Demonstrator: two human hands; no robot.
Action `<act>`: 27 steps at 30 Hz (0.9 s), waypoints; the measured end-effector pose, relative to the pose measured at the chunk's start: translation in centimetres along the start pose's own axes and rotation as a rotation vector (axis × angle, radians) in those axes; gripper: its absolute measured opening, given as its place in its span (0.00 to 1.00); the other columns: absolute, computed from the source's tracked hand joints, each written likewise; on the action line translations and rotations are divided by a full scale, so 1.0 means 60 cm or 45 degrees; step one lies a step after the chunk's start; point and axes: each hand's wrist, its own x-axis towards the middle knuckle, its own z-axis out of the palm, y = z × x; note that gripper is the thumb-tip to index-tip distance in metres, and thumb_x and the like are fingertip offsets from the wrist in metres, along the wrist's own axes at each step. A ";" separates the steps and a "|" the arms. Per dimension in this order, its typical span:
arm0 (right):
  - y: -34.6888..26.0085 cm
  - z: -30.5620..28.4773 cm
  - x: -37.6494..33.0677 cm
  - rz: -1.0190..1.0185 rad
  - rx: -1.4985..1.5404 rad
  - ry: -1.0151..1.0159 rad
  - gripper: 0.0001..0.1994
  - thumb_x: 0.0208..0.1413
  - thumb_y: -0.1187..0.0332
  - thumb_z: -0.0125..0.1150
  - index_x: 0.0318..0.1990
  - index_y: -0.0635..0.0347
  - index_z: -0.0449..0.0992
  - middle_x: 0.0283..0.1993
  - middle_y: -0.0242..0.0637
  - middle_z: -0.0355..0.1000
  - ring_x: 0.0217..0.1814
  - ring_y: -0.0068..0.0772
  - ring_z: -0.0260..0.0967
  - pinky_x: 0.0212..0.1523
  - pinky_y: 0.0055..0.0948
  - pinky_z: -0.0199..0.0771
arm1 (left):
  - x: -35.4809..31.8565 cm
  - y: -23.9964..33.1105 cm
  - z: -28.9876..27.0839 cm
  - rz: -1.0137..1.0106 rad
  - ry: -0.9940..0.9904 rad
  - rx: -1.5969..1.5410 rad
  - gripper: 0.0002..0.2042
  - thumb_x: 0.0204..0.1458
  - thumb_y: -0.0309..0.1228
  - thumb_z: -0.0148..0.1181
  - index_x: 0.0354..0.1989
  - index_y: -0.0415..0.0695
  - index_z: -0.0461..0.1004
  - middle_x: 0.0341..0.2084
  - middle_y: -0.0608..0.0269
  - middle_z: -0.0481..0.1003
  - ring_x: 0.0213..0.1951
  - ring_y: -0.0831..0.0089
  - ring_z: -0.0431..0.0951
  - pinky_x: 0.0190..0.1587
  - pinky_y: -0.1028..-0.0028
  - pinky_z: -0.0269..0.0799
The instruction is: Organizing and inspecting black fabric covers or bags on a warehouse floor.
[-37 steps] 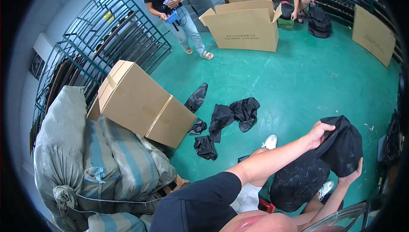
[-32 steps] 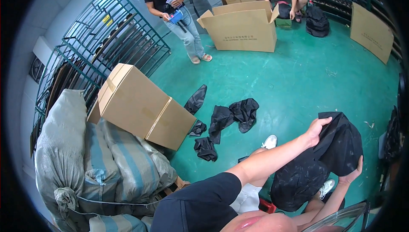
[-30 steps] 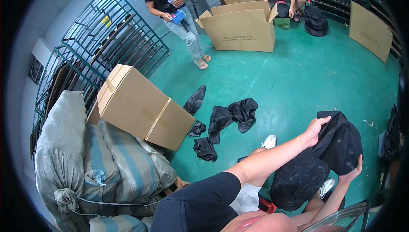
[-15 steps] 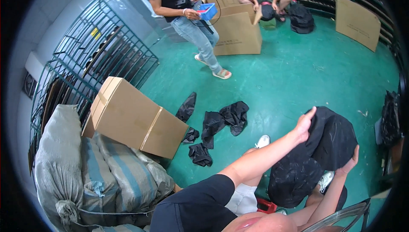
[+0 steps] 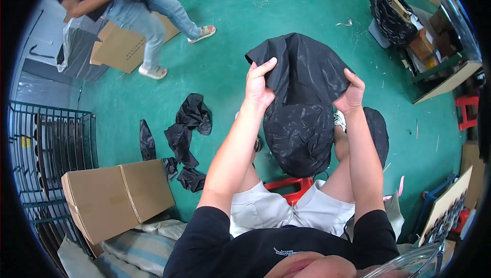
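My left hand (image 5: 261, 85) grips the left edge of a thin, slightly shiny black fabric cover (image 5: 309, 61), thumb on top. Its right edge is pinched in my right hand (image 5: 352, 93), so the cloth stretches between both hands in front of me. Right below, a rounded, crumpled black fabric bundle (image 5: 302, 140) rests between my legs; whether it joins the cover I cannot tell. Another dark rounded piece (image 5: 376, 134) lies beyond my right leg. A red stool (image 5: 291, 190) shows between my thighs.
Several black cloth pieces (image 5: 181, 140) lie on the green floor to the left. A carton (image 5: 120, 199) rests on woven sacks (image 5: 138, 252). A person (image 5: 140, 15) walks at the far left. A black plastic bag (image 5: 391, 17) and shelf are at the right.
My view has turned right and downward, bringing the cover and both hands to the middle. Both hands still hold the cover. The other person has taken a step.
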 end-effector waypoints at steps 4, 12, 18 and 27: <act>0.002 -0.007 -0.009 -0.014 -0.044 0.004 0.21 0.57 0.66 0.53 0.56 0.68 0.70 0.56 0.49 0.72 0.57 0.48 0.70 0.62 0.47 0.66 | 0.001 -0.008 -0.013 -0.025 0.010 -0.002 0.11 0.56 0.30 0.58 0.45 0.39 0.76 0.38 0.56 0.80 0.38 0.65 0.81 0.44 0.66 0.79; -0.011 -0.036 0.015 0.034 -0.187 0.231 0.20 0.65 0.57 0.49 0.52 0.67 0.73 0.48 0.48 0.76 0.44 0.43 0.77 0.45 0.38 0.79 | 0.019 0.013 -0.045 -0.135 -0.023 -0.101 0.22 0.63 0.46 0.49 0.45 0.34 0.74 0.42 0.50 0.78 0.44 0.58 0.79 0.52 0.59 0.74; 0.001 -0.007 0.012 -0.030 -0.210 0.120 0.18 0.63 0.60 0.52 0.52 0.66 0.73 0.51 0.45 0.75 0.50 0.41 0.75 0.54 0.39 0.74 | 0.012 0.007 -0.018 -0.141 0.024 -0.151 0.24 0.63 0.48 0.46 0.46 0.36 0.74 0.45 0.51 0.77 0.48 0.59 0.77 0.55 0.60 0.71; 0.008 -0.002 0.005 -0.098 -0.248 0.198 0.15 0.59 0.68 0.57 0.52 0.62 0.73 0.51 0.42 0.75 0.51 0.41 0.74 0.54 0.44 0.74 | -0.002 0.001 -0.007 -0.129 -0.039 -0.168 0.17 0.60 0.40 0.53 0.45 0.38 0.75 0.42 0.56 0.79 0.45 0.62 0.79 0.53 0.63 0.72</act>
